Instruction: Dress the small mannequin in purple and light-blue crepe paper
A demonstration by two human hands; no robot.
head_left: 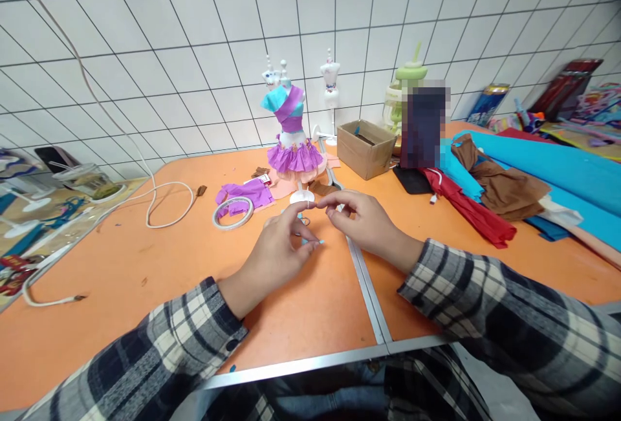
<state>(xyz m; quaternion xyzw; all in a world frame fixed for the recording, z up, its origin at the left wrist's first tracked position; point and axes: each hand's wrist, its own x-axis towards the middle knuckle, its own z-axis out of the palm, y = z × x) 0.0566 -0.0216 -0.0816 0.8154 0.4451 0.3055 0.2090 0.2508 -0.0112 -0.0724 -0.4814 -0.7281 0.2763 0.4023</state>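
My left hand (284,246) and my right hand (361,217) meet over the orange table (145,266), fingertips pinched together on something too small to make out. A bit of light blue shows under my left fingers. Just behind them stands a small mannequin (294,130) on a white stand, dressed in a teal and purple top and a purple ruffled skirt. A roll of clear tape (233,212) lies to the left on purple fabric scraps (242,193).
A cardboard box (365,147) sits behind right, beside a green-lidded cup (405,94) and bare mannequins (330,85). Red, brown and teal cloth (490,191) piles at right. A white cable (155,204) loops at left. A metal seam (361,272) divides the table.
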